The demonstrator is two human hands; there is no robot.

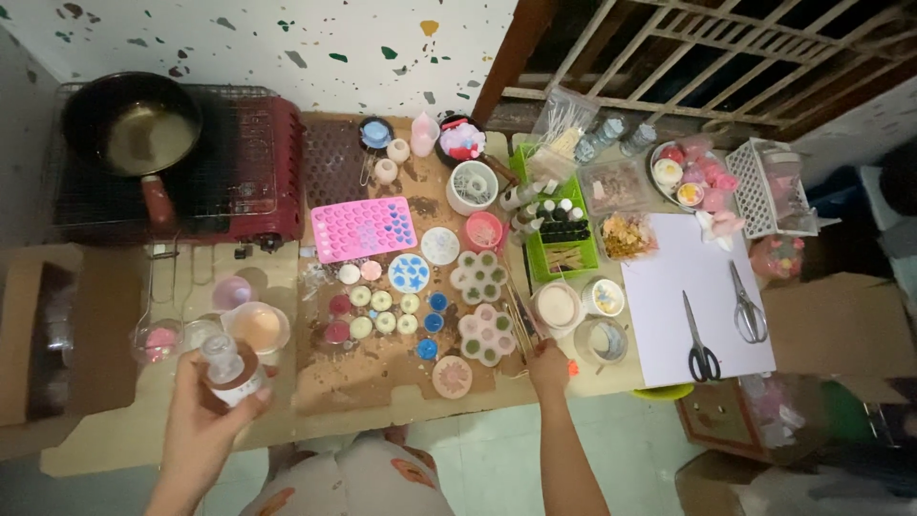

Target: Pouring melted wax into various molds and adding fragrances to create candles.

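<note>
Left hand (205, 420) wrapped around a small clear bottle (231, 371), lifted off the counter (105, 440). Cap up and tilted slightly away from the wrist, toward upper left; long axis near vertical, leaning a little. Amber liquid fills the lower half. Cap looks on; cannot tell if loosened.

Just beyond the bottle: clear cup (256, 327) with peach-coloured liquid, not tipped. Small lidded tub with pink contents (159, 341) just left of it.

Right hand (549, 368) closed narrow, pinching a thin stick (521, 330) at the counter's near edge; small orange bit shows beside the fingers, kind unclear. Stick runs away from the hand, up and slightly left, between the flower-shaped mould (486, 333) and a round white tub (558, 306).

Progress, judged from layout:
- Many small round moulds (385, 322) between the hands already filled — cream, red, blue.
- Both flower moulds appear filled, green and white.
- Pink heart tray (364, 227), far from both hands, holds blue and pink fill in some cells, others look empty.
- Pan (131, 122) on the red stove (258, 162) holds pale liquid, so stock remains.
- Nothing visibly demoulded.

Scissors (701, 344) on white sheet, well right of right hand, untouched.
</note>
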